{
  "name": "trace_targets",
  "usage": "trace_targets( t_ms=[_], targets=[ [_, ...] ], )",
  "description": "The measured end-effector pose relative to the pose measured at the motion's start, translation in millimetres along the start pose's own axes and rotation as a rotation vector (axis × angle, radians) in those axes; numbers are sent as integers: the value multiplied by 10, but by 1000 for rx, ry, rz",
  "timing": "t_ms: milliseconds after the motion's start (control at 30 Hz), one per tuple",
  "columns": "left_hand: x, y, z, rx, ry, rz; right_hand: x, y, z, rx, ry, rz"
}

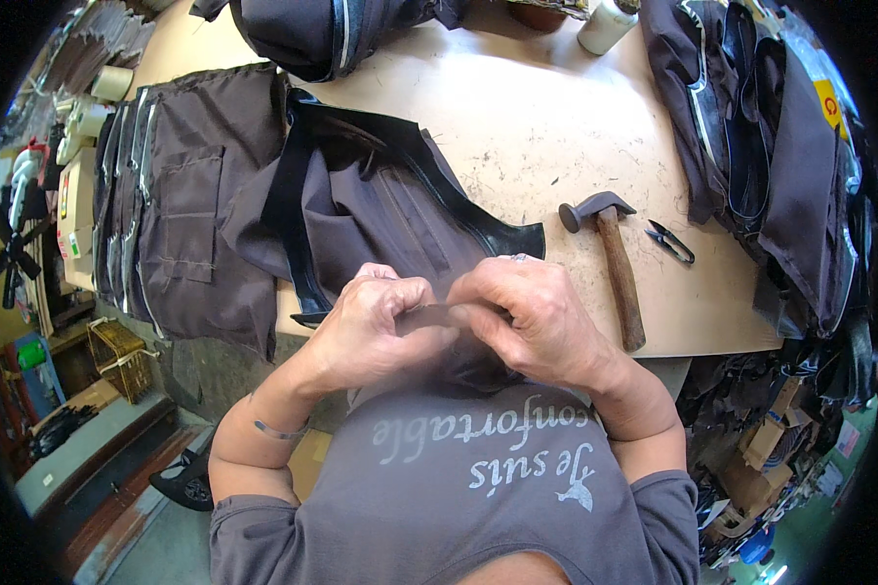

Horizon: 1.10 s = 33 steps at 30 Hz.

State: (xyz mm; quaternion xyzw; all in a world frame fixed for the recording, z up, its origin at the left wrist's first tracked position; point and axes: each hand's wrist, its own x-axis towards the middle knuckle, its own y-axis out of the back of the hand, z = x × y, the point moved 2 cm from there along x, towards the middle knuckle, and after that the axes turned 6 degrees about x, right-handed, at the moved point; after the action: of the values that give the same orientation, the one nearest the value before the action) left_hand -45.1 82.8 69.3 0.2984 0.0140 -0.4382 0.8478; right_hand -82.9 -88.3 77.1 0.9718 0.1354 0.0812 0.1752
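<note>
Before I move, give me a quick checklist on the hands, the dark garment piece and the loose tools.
1. Hands in view: ok; left hand and right hand close together.
2. Grip: cannot tell; the fingers hide what they pinch.
3. Black-trimmed garment piece flat: not ok, rumpled.
4. Hammer out of hand: ok, on the table.
5. Snips out of hand: ok, right of the hammer.

Looked steeply down from the head through a wide fisheye, close above left hand and right hand, facing across the table from its near edge, with shirt below.
</note>
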Motion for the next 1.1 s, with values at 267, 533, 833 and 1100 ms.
trace_targets(
  t_ms=[267, 533, 833, 1100],
  targets=[
    [-40, 14, 22, -30, 1, -75, -29, -16, 46, 47, -42, -8],
    [3, -34, -78, -32, -10, -66, -37, -56, 69, 100, -84, -27],
    [-4, -21, -39, -231, 188, -131, -45, -30, 98, 203, -226, -68],
    [34, -24, -93, 63, -56, -43, -42, -10, 91, 214, -266, -124]
  ],
)
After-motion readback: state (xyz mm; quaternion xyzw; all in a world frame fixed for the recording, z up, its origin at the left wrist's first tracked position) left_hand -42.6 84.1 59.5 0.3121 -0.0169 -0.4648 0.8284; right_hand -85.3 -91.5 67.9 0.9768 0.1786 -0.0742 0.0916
